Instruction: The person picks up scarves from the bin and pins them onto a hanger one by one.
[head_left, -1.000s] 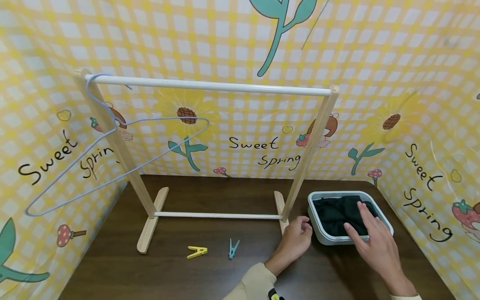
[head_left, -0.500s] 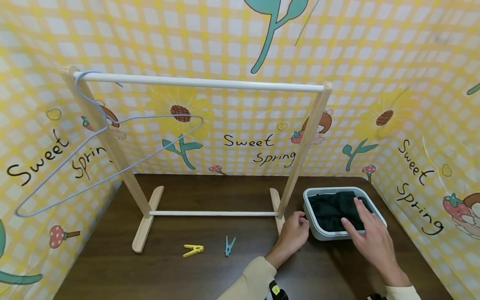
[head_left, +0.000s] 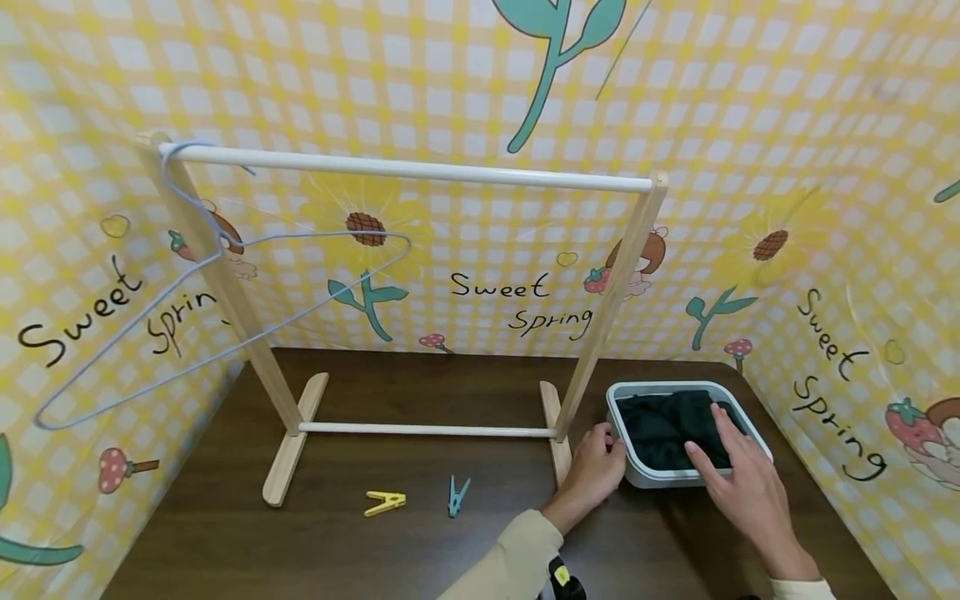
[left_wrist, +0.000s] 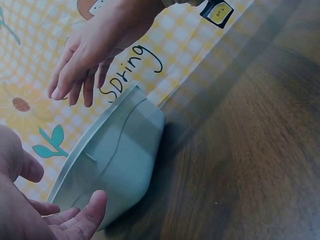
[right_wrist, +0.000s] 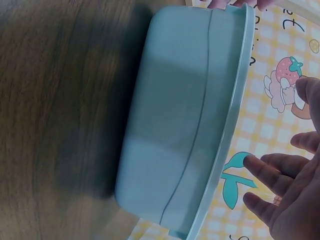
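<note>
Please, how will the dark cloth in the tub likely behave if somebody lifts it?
The dark cloth would probably hang floppy, since it lies in soft folds. It may unfold as it rises, because it looks bunched inside the tub. It seems unlikely to break, as no hard edges show.

Yellow-checked backdrop (head_left: pixel 435 83), dark brown table (head_left: pixel 315 550)

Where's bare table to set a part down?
Free: the table in front of the yellow clothespin and blue clothespin; also the strip behind the rack's lower bar, up to the printed backdrop. Crowded: the right side, with the bin of dark cloth, left hand beside it and right hand over it.
</note>
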